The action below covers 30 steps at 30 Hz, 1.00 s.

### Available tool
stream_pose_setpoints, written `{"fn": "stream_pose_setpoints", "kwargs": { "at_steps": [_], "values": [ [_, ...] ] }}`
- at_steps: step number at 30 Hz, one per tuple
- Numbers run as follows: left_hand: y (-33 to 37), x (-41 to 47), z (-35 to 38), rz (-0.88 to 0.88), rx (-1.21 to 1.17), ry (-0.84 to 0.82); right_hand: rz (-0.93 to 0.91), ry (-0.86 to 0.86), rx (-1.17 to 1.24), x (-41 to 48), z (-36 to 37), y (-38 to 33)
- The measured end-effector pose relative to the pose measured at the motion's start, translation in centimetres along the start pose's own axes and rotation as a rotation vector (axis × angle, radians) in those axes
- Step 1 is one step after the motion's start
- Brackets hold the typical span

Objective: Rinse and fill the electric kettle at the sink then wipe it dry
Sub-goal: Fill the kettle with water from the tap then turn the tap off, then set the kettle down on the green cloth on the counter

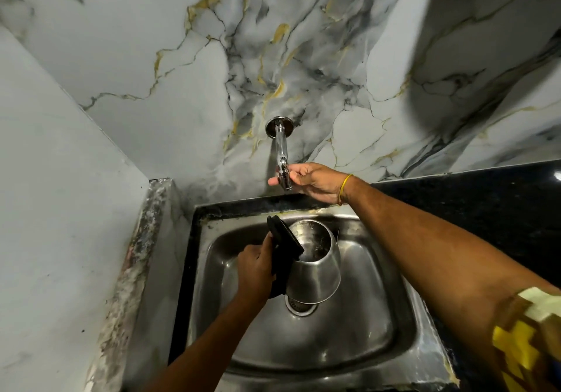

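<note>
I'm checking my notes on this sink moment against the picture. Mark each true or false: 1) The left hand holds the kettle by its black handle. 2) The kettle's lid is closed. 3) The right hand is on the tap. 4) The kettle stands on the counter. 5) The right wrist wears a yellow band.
1) True: the left hand grips the kettle by its black handle.
2) False: the lid is flipped up, the mouth open.
3) True: the right hand grips the tap.
4) False: it is held over the sink.
5) True: yellow band.
</note>
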<state>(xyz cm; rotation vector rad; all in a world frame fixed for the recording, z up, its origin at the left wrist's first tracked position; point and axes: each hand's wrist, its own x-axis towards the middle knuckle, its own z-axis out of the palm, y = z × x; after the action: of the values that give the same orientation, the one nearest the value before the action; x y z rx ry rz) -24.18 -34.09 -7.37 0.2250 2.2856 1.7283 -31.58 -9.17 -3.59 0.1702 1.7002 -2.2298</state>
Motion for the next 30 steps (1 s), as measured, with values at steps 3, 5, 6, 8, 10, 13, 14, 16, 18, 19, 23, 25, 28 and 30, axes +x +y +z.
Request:
{"fn": "stream_pose_setpoints", "kwargs": {
  "at_steps": [3, 5, 6, 8, 10, 13, 14, 16, 18, 19, 23, 25, 28, 30],
  "values": [
    [1.2, -1.9, 0.2, 0.004, -0.031, -0.006, 0.013, 0.372, -0.275, -0.8, 0.9, 0.3],
    [2.1, -3.5, 0.3, 0.023, -0.046, -0.023, -0.013, 0.529, -0.401, -2.2, 1.1, 0.6],
    [2.4, -4.1, 0.3, 0.035, -0.041, -0.031, -0.015, 0.556, -0.391, -3.3, 1.0, 0.9],
    [3.0, -5.3, 0.5, 0.061, -0.027, -0.045, 0.008, 0.612, -0.347, -5.7, 0.5, 1.7],
    [4.0, -6.5, 0.8, 0.048, -0.050, -0.040, 0.030, 0.657, -0.314, -8.3, -0.1, 2.9],
    [4.8, -8.0, 1.4, 0.019, -0.123, -0.053, 0.086, 0.705, -0.135, -13.3, -0.4, 5.9],
    [5.0, -8.3, 1.8, 0.006, -0.131, -0.073, 0.126, 0.745, -0.080, -15.4, -0.2, 7.5],
    [5.4, -8.8, 2.6, -0.041, -0.146, -0.104, 0.235, 0.799, 0.041, -19.8, 0.8, 11.1],
    [5.9, -9.5, 3.5, -0.069, -0.181, -0.139, 0.329, 0.783, 0.172, -23.0, 2.1, 14.5],
    [6.2, -9.9, 3.8, -0.060, -0.212, -0.151, 0.319, 0.755, 0.252, -24.1, 2.7, 15.9],
    [6.9, -11.6, 5.5, -0.050, -0.172, -0.210, 0.054, 0.763, 0.547, -27.3, 4.5, 17.2],
    [7.5, -12.2, 6.7, -0.134, -0.244, -0.230, -0.063, 0.802, 0.561, -29.2, 5.2, 16.4],
    [8.2, -13.0, 8.8, -0.107, -0.230, -0.292, -0.209, 0.878, 0.554, -32.0, 5.4, 15.5],
    [8.7, -13.6, 10.5, -0.094, -0.213, -0.335, -0.284, 0.922, 0.554, -33.9, 4.7, 15.3]
  ]
}}
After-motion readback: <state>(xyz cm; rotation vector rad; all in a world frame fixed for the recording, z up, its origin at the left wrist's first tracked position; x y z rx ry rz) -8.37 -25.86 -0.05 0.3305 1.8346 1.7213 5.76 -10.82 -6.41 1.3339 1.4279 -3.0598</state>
